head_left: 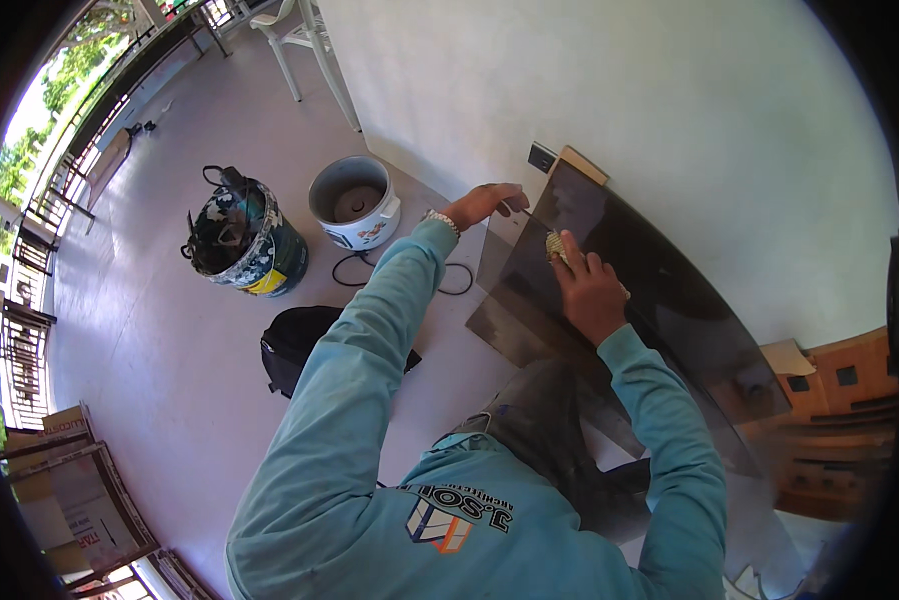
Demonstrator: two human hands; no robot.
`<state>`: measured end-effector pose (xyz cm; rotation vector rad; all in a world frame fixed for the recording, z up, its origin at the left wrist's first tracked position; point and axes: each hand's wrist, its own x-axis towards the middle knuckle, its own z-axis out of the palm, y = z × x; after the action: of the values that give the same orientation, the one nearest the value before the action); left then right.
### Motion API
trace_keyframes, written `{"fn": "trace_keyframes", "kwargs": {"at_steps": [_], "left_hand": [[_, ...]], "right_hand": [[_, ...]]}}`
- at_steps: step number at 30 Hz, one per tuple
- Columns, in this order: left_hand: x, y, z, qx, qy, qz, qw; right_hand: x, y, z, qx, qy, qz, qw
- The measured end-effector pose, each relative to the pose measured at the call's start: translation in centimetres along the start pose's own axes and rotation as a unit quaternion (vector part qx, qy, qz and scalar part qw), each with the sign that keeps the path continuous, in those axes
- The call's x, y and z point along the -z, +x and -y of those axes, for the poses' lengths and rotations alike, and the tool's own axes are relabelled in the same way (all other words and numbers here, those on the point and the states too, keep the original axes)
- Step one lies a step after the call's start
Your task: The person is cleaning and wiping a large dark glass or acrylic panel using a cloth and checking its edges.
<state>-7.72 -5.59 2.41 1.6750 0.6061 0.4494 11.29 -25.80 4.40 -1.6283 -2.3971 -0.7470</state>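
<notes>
My left hand (484, 203) is closed in a pinch on a thin, light-coloured strip (535, 219), whose exact kind is too small to tell. That strip slants down from the fingertips toward my right hand (593, 292). A small yellowish, ribbed piece (555, 246) is gripped in the fingers of my right hand; I cannot make out what it is. Both hands are over a large, dark, glossy panel (659, 285) that leans against the white wall. Its upper end is beside a wooden block (584, 165). A brownish sheet (509, 328) sticks out below the panel, near my leg.
A white pot (381, 222) and a paint-stained bucket (289, 255) of tools stand on the floor at left. A dark cable (456, 291) and a black bag (294, 345) lie nearby. Wooden pieces (849, 385) are at right, cardboard (84, 500) at lower left, a white chair (314, 40) behind.
</notes>
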Motion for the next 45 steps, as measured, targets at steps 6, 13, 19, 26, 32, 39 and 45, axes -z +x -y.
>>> {"fn": "trace_keyframes", "kwargs": {"at_steps": [6,13,19,26,32,39,45], "left_hand": [[-2.4,-1.2,7.9,0.056,-0.259,-0.162,0.950],[-8.8,-3.7,9.2,-0.053,-0.237,-0.375,0.895],[-11.0,-3.7,-5.6,-0.421,0.279,-0.275,0.818],[-14.3,-1.6,-2.8,-0.264,0.410,-0.233,0.841],[-8.4,-0.4,-0.1,-0.327,0.469,-0.320,0.755],[-0.2,1.5,5.8,-0.077,0.092,-0.617,0.778],[-2.3,-1.2,13.3,0.122,0.051,-0.651,0.748]], "right_hand": [[0.0,1.8,-0.7,-0.031,0.183,0.001,0.983],[0.5,2.1,-2.2,-0.195,0.498,-0.012,0.845],[2.2,2.4,-1.9,-0.211,0.411,0.011,0.887],[5.5,-6.3,-4.5,-0.320,0.172,0.306,0.880],[4.9,-8.6,-5.3,-0.303,0.163,0.228,0.911],[4.2,-7.2,-6.7,-0.316,0.222,0.232,0.893],[3.9,-7.3,-6.9,-0.323,0.271,0.251,0.871]]}}
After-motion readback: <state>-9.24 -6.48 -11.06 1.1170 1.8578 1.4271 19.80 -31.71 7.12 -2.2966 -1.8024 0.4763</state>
